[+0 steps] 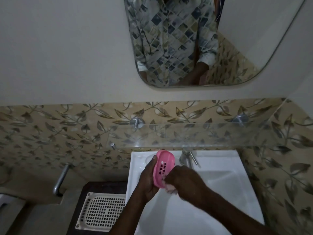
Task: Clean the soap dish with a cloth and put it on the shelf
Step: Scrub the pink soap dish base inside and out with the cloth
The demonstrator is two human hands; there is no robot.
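Observation:
A pink soap dish [164, 164] with drain slots is held tilted over the white sink [225, 180]. My left hand [149, 177] grips it from the left side, thumb up along its rim. My right hand [182, 179] holds a small pale cloth [171, 189] bunched in its fingers and presses it against the dish's lower end. Most of the cloth is hidden inside the hand. A clear glass shelf [203, 134] on two metal brackets runs along the tiled wall just above the sink, with nothing on it.
A chrome tap [186, 157] stands at the back of the sink, right of the dish. A white perforated plastic tray [100, 212] lies on a dark surface to the left. A metal pipe [60, 180] juts from the wall at left. A mirror [203, 39] hangs above.

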